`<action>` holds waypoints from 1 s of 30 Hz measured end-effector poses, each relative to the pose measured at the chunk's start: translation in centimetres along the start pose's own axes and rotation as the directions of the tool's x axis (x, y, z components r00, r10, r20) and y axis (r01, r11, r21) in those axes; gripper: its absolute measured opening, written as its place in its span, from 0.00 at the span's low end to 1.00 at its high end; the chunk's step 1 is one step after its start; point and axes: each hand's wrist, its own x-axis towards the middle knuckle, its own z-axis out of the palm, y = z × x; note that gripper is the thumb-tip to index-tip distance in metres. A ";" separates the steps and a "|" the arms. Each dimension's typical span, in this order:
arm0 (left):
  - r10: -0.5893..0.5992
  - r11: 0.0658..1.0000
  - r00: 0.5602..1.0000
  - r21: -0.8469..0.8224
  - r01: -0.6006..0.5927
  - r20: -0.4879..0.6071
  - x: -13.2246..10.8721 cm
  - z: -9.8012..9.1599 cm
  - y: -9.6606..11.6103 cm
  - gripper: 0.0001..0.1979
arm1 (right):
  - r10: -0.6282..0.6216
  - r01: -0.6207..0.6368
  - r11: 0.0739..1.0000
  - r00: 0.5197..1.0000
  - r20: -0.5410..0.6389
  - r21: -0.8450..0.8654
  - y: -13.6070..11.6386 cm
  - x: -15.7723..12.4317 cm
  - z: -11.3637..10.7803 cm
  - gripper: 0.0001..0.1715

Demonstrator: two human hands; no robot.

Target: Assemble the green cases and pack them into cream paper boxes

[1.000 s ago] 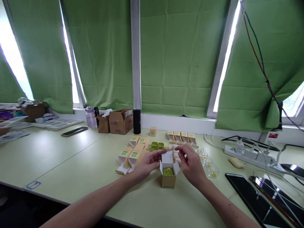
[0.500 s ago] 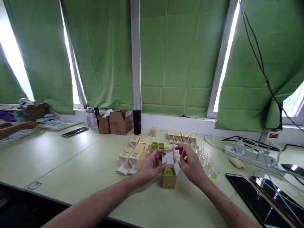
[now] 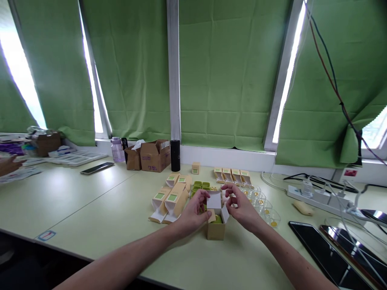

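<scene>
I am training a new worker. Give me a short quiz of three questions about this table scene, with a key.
1. True or false: the box between the left hand and the right hand is closed.
2. What colour is the item inside the box? A red, B green, C black.
3. Which hand is nearer to the clear cups?
Key: 1 false, it stands open; 2 B; 3 the right hand.
</scene>
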 end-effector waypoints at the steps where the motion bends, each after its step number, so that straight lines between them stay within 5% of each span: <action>1: 0.002 1.000 1.000 0.001 -0.002 -0.001 0.0 0.0 0.0 0.22 | 0.010 -0.010 1.000 1.000 0.004 0.009 0.0 0.0 0.0 0.29; 24: 0.025 0.999 1.000 0.043 -0.025 0.001 -0.4 0.1 0.3 0.22 | 0.025 -0.024 0.998 1.000 0.019 -0.063 1.1 -0.9 1.9 0.25; 30: 0.087 0.994 0.996 0.070 -0.086 -0.015 -0.7 0.1 0.3 0.30 | 0.004 -0.004 0.996 1.000 0.006 -0.093 1.0 -1.0 1.9 0.22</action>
